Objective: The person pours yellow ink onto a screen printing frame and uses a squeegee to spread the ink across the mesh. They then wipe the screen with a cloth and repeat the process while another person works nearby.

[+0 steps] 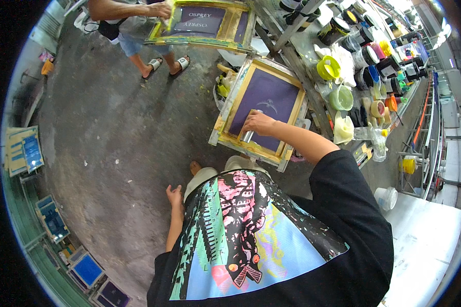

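The right hand (pixel 260 123) is closed around a silvery tool (pixel 248 136), of which one end comes out under the fingers on the near side; whether it is a squeegee or a can, I cannot tell. This hand is over the near part of a wood-framed printing screen (pixel 252 88), which is the thing being worked on, and it lies directly under the right hand and reaches beyond it. Just beyond the knuckles there is a pale arched design (pixel 268 105) on the purple mesh. The left hand (pixel 174 195) is released, with the fingers loosely spread; it grasps nothing that I can see, and it hangs well apart from the screen, on the other side of the body. In my judgement, the step in hand is the handling of the mesh with the tool near the design, but I cannot tell if the tool presses on it. The next move would call for a steady right wrist and an even contact, and perhaps for the left hand to support the frame. To the right of the right hand stand a lime-yellow bowl (pixel 328 67) and a pale green tub (pixel 341 97); beyond both hands, a co-worker's hand (pixel 162 9) is above another framed screen (pixel 205 45).
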`<state>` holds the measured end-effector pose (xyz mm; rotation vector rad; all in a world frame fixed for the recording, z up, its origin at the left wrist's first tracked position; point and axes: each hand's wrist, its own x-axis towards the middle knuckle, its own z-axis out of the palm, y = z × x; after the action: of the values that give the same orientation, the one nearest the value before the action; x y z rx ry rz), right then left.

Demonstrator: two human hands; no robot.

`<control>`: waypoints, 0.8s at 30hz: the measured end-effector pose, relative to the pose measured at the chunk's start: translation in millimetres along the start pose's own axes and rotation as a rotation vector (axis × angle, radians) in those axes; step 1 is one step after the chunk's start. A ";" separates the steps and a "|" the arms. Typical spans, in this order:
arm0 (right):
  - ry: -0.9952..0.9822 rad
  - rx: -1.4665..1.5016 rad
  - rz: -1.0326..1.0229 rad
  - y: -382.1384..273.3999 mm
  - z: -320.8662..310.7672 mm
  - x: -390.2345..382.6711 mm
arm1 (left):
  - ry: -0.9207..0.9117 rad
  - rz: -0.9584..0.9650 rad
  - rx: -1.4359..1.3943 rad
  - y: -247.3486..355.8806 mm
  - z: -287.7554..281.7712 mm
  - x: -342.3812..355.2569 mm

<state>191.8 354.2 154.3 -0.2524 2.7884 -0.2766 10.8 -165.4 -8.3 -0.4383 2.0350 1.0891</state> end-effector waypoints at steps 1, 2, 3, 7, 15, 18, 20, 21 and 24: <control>-0.033 0.014 0.005 -0.2 3.8 -14.2 | -0.008 0.006 0.022 4.4 3.1 -4.2; -0.010 0.031 0.020 -2.1 8.2 -27.6 | -0.016 0.014 0.045 8.8 7.1 -8.4; -0.011 0.034 0.049 -6.6 7.9 -39.1 | -0.008 0.049 0.052 2.6 6.5 -6.9; 0.012 0.049 0.216 -26.2 18.1 -74.8 | 0.013 0.132 0.127 -10.1 1.5 1.3; 0.272 0.164 0.807 -136.7 63.4 -89.5 | -0.040 0.017 0.091 36.5 -3.4 -11.6; 0.384 0.218 0.985 -177.3 68.4 -70.1 | -0.075 0.051 0.107 30.1 -12.2 12.9; 0.446 0.264 1.045 -195.2 66.9 -59.9 | -0.078 0.110 0.183 28.4 -19.8 25.6; 0.450 0.246 1.051 -199.3 67.1 -60.6 | -0.102 0.117 0.172 33.9 -19.4 27.1; 0.453 0.223 1.045 -209.6 64.7 -66.0 | -0.128 0.118 0.160 47.8 -21.4 35.7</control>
<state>304.7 154.9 160.1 1.4166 2.8120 -0.3882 -51.1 -153.5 -2.1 -0.1647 2.0360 0.9881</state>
